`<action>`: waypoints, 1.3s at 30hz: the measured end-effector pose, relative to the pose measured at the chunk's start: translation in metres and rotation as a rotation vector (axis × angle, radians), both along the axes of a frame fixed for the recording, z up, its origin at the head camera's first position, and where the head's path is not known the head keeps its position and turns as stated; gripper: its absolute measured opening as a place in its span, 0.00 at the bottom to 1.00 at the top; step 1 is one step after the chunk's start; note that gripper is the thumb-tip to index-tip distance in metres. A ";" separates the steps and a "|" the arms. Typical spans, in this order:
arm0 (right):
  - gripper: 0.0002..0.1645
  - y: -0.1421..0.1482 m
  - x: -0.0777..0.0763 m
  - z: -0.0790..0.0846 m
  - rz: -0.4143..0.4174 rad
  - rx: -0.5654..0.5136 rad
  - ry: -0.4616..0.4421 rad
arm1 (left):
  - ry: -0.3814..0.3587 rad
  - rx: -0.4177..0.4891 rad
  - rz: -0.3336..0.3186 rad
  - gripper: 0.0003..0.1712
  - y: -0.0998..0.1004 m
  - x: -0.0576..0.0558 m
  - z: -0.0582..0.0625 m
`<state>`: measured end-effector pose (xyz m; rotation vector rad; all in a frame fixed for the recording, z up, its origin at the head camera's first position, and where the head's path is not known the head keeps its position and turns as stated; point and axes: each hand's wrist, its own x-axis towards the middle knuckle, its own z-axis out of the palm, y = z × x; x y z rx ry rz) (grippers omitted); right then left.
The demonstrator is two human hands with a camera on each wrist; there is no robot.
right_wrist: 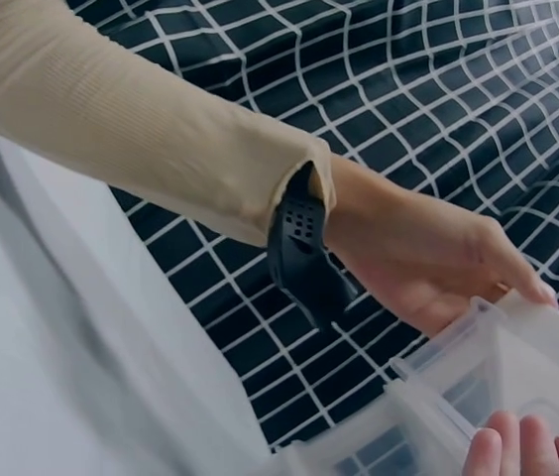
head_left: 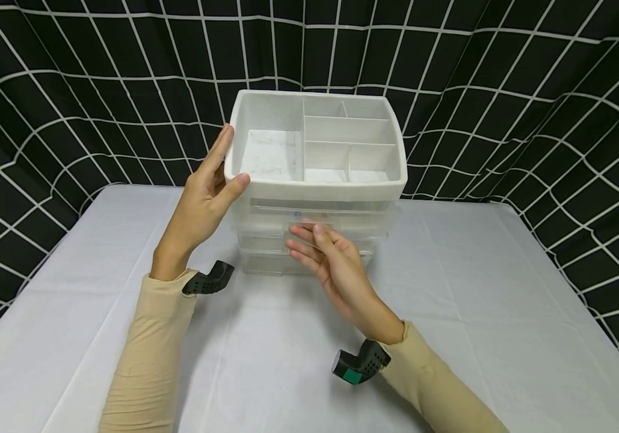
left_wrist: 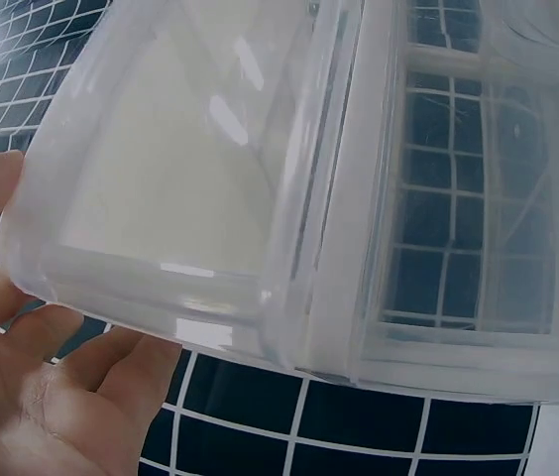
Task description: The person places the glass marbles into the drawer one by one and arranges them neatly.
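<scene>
A white plastic drawer organizer (head_left: 317, 191) with clear drawers stands on the table. My left hand (head_left: 201, 195) holds its upper left corner, thumb over the front rim and fingers along the side. In the left wrist view, that hand's fingers (left_wrist: 111, 372) lie against the organizer's translucent side (left_wrist: 175, 149). My right hand (head_left: 336, 270) is at the clear drawer fronts (head_left: 263, 243), fingers fairly straight and thumb near the index finger. Its fingertips (right_wrist: 517, 441) show low in the right wrist view. Small coloured specks show through the upper drawer, just above these fingers.
The organizer's top tray has one large compartment (head_left: 271, 153) on the left and several smaller ones on the right. A white cloth (head_left: 477, 288) covers the table. Black curtains with a white grid (head_left: 341, 54) surround its back and sides. Each wrist wears a black camera mount (head_left: 363, 361).
</scene>
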<state>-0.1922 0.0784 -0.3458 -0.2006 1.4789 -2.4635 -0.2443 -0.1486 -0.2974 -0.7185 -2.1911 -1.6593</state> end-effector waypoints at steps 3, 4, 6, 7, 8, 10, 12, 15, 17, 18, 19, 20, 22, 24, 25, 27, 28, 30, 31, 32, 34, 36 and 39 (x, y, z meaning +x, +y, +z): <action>0.25 0.000 -0.004 0.001 0.003 0.005 -0.004 | -0.002 0.000 0.001 0.39 0.000 0.000 0.000; 0.25 0.000 -0.005 0.002 0.002 0.008 -0.006 | -0.003 0.001 0.001 0.39 0.000 0.000 0.000; 0.25 0.000 -0.008 0.003 -0.002 0.011 -0.015 | -0.003 0.002 0.002 0.38 0.000 0.000 0.000; 0.25 0.000 -0.009 0.003 -0.004 0.012 -0.021 | -0.002 0.001 0.002 0.38 0.000 0.000 0.000; 0.25 0.000 -0.010 0.003 -0.006 0.014 -0.026 | -0.001 -0.001 0.003 0.38 0.000 0.000 0.000; 0.24 0.000 -0.012 0.004 -0.009 0.016 -0.037 | 0.000 -0.009 0.008 0.38 0.000 0.000 0.000; 0.25 0.001 -0.014 0.006 -0.006 0.023 -0.044 | 0.001 -0.015 0.012 0.38 0.001 0.000 0.000; 0.25 0.002 -0.016 0.008 0.003 0.028 -0.056 | 0.003 -0.018 0.016 0.38 0.001 0.000 0.000; 0.25 0.003 -0.016 0.009 0.011 0.033 -0.062 | 0.005 -0.021 0.019 0.38 0.001 0.000 0.000; 0.25 0.004 -0.017 0.010 0.015 0.038 -0.063 | 0.006 -0.026 0.022 0.38 0.000 0.000 0.000; 0.25 0.004 -0.017 0.010 0.017 0.039 -0.069 | 0.005 -0.030 0.024 0.38 0.000 0.000 0.000; 0.25 0.006 -0.017 0.011 0.020 0.049 -0.070 | 0.005 -0.038 0.029 0.38 0.000 0.001 0.001; 0.25 0.008 -0.018 0.012 0.021 0.086 -0.078 | 0.005 -0.059 0.042 0.38 -0.001 0.001 0.001; 0.25 0.012 -0.018 0.012 0.031 0.152 -0.073 | 0.004 -0.080 0.057 0.39 -0.002 0.002 0.001; 0.25 0.015 -0.018 0.013 0.037 0.195 -0.066 | 0.001 -0.087 0.059 0.38 -0.003 0.002 0.001; 0.26 0.021 -0.018 0.014 0.046 0.300 -0.039 | -0.003 -0.094 0.057 0.38 -0.005 0.002 0.001; 0.26 0.024 -0.017 0.014 0.048 0.352 -0.013 | -0.007 -0.094 0.054 0.37 -0.006 0.002 0.001; 0.27 0.032 -0.015 0.013 0.039 0.452 0.045 | -0.020 -0.085 0.051 0.36 -0.010 0.001 0.001; 0.27 0.036 -0.013 0.012 0.028 0.493 0.074 | -0.026 -0.081 0.053 0.35 -0.012 0.001 0.001; 0.27 0.041 -0.013 0.011 0.013 0.527 0.101 | -0.029 -0.080 0.065 0.34 -0.014 0.001 0.001; 0.27 0.051 -0.012 0.009 -0.025 0.576 0.153 | -0.034 -0.088 0.107 0.33 -0.018 0.000 0.001; 0.27 0.062 -0.012 0.008 -0.072 0.609 0.182 | -0.034 -0.092 0.153 0.33 -0.022 0.000 0.001; 0.28 0.080 -0.014 0.008 -0.158 0.645 0.214 | -0.032 -0.092 0.218 0.33 -0.029 -0.002 -0.002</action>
